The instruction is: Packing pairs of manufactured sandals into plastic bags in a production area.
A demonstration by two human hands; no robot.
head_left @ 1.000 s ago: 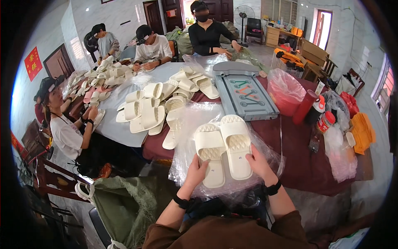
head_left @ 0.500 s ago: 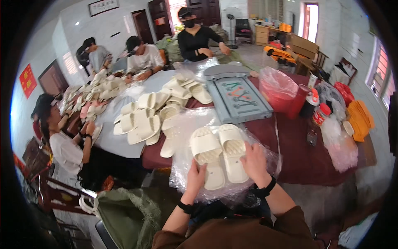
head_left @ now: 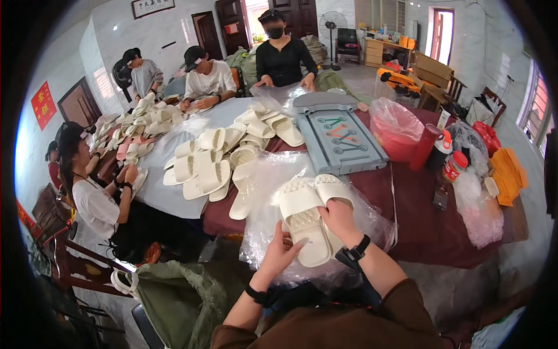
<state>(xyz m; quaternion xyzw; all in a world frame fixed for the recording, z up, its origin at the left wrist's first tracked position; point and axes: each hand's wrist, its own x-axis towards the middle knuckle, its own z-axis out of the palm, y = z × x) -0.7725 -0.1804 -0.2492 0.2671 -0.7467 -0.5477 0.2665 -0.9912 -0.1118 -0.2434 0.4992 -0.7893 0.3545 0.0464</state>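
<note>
Head view: paired cream slide slippers (head_left: pixel 299 199) on clear plastic bags (head_left: pixel 261 218), near side of the table (head_left: pixel 430 224).
Right hand (head_left: pixel 338 220) grasps the right slipper (head_left: pixel 333 185) by its strap; left hand (head_left: pixel 280 251), loosely open, sits at the left slipper's heel.

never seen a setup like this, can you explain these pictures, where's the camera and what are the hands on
There's no machine: these are a person's own bare hands. All the pictures come from one wide camera worn on the head, looking down, so straight edges look bent.

The right hand is on the right slipper of a cream pair; its fingertips are hidden. The left hand is open, thumb by the heel end of the left slipper.

Clear plastic lies beneath the pair. On the table are also a slipper pile, a grey panel and a red bottle. Other people are around it.
</note>
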